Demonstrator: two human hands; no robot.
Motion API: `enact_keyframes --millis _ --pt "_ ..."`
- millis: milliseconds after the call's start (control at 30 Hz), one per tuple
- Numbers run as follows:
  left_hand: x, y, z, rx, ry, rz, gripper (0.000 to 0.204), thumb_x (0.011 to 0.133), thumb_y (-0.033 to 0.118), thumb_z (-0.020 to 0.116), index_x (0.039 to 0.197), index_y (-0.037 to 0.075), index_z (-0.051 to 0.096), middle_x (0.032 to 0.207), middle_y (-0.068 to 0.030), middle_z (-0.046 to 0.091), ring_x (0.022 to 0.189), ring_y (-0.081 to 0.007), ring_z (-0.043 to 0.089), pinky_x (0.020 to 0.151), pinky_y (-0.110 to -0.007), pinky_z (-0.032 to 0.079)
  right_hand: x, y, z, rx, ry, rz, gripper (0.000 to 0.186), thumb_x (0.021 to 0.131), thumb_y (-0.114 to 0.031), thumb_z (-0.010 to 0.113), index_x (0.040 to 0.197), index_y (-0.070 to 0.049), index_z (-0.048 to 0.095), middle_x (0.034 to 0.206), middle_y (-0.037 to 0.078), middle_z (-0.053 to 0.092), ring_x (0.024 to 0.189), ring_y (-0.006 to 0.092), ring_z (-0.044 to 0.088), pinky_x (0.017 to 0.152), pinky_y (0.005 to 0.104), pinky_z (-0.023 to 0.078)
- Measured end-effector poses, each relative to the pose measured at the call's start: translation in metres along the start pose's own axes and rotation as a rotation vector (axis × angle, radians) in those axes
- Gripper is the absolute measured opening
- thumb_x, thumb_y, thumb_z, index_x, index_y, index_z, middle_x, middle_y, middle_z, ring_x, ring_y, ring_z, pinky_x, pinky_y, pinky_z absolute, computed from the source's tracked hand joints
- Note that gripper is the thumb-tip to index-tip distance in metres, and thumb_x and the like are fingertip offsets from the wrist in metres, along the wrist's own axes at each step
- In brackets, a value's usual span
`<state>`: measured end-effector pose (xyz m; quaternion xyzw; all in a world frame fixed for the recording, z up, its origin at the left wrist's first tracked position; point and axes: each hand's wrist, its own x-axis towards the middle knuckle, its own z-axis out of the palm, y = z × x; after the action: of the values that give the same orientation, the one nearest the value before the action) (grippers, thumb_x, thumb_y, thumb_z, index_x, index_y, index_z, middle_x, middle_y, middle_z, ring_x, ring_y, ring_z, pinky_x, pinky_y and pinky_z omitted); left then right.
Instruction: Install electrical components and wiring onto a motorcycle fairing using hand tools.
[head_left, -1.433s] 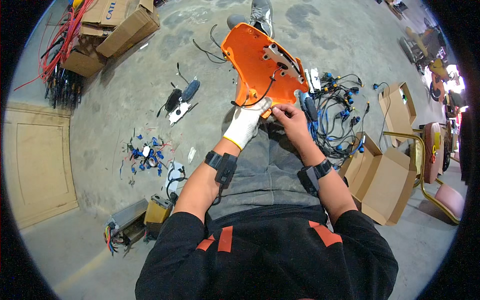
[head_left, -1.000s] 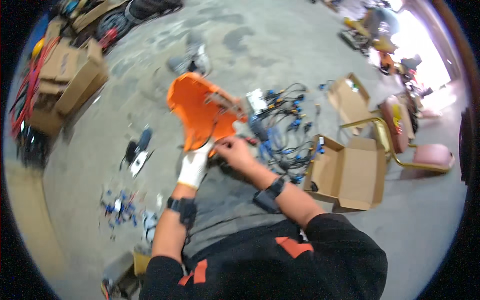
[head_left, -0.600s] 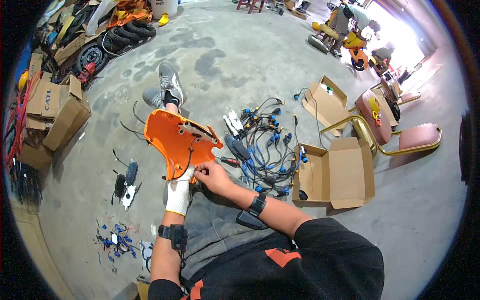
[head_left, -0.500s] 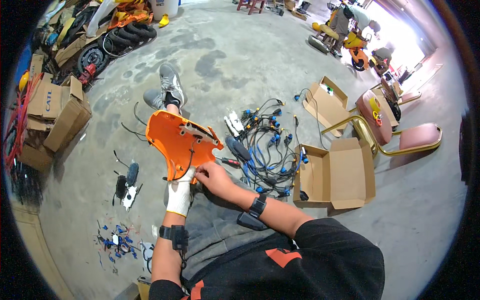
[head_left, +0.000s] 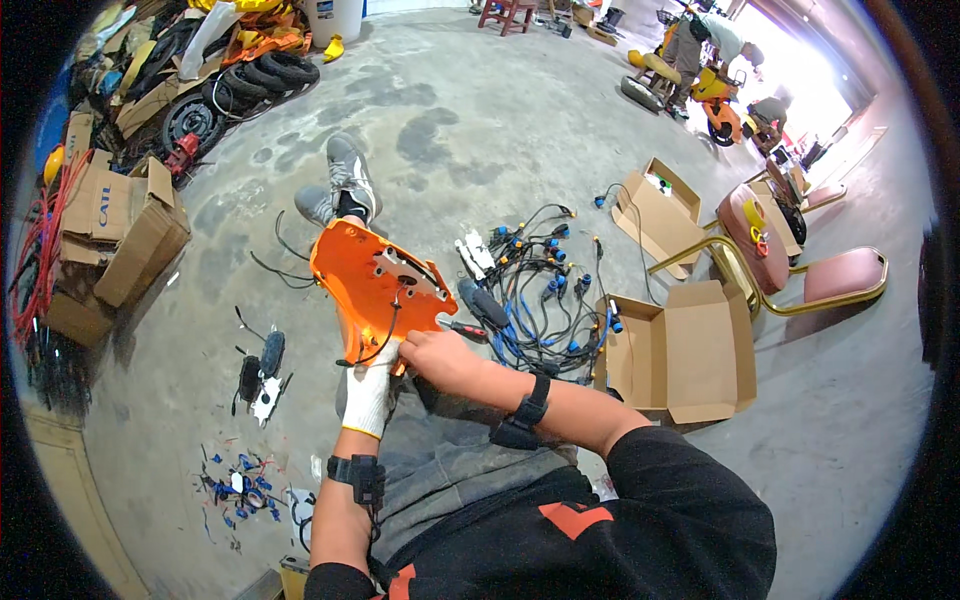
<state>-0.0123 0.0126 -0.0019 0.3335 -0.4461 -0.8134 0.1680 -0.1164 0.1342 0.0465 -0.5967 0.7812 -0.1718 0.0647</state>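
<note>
An orange plastic scooter body panel (head_left: 350, 285) is propped over my legs, its hollow inner side facing up. A thin black cable (head_left: 387, 338) runs across its inside. My left hand (head_left: 369, 395), in a white knit glove, grips the panel's near end; its fingertips are hidden. Bare and closed, my right hand (head_left: 438, 360) is at the panel's lower right corner, right beside the glove. Whatever its fingers pinch there is too small or hidden to make out. A red-and-black screwdriver (head_left: 465, 328) lies just beyond the right hand.
Right of the panel lies a tangle of black cables with blue connectors (head_left: 545, 300). Open cardboard boxes (head_left: 630, 350) and a pink chair (head_left: 835, 275) are farther right. Small wire pieces (head_left: 240, 487) and black-and-white parts (head_left: 266, 385) lie left. Tires (head_left: 240, 85) are stacked far left; people work far right.
The panel has shifted slightly right and tilted with my left hand. My right hand has turned and moved a little right, its knuckles now more upward, still at the panel's corner.
</note>
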Motion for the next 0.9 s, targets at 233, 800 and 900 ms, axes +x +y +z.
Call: enact_keyframes --millis 233,800,900 --pt "-0.002 0.003 -0.003 0.127 0.0 0.027 0.024 0.087 0.015 0.071 0.105 0.002 0.064 0.093 -0.0033 0.066 0.081 -0.0127 0.062 0.067 -0.028 0.05 -0.003 0.005 0.0 -0.106 0.037 -0.096 0.013 0.082 -0.013 0.057 0.092 -0.007 0.058 0.09 0.011 0.059 0.085 0.0294 0.065 0.066 0.0405 0.055" --pt "-0.014 0.013 0.01 0.077 -0.039 0.08 0.021 0.087 0.02 0.071 0.1 0.004 0.067 0.09 -0.0028 0.067 0.079 -0.0139 0.062 0.066 -0.028 0.047 -0.007 0.022 -0.001 -0.117 0.101 -0.027 0.03 0.09 -0.037 0.06 0.088 -0.008 0.06 0.082 0.008 0.06 0.08 0.0278 0.065 0.063 0.0409 0.053" --pt "-0.015 0.023 0.011 0.249 -0.009 -0.003 0.026 0.086 0.022 0.072 0.104 0.004 0.067 0.094 -0.0036 0.068 0.081 -0.0141 0.062 0.069 -0.029 0.048 -0.008 0.026 -0.001 0.03 0.245 -0.145 0.02 0.089 -0.028 0.06 0.095 -0.01 0.061 0.088 0.006 0.06 0.087 0.0273 0.065 0.064 0.0394 0.053"
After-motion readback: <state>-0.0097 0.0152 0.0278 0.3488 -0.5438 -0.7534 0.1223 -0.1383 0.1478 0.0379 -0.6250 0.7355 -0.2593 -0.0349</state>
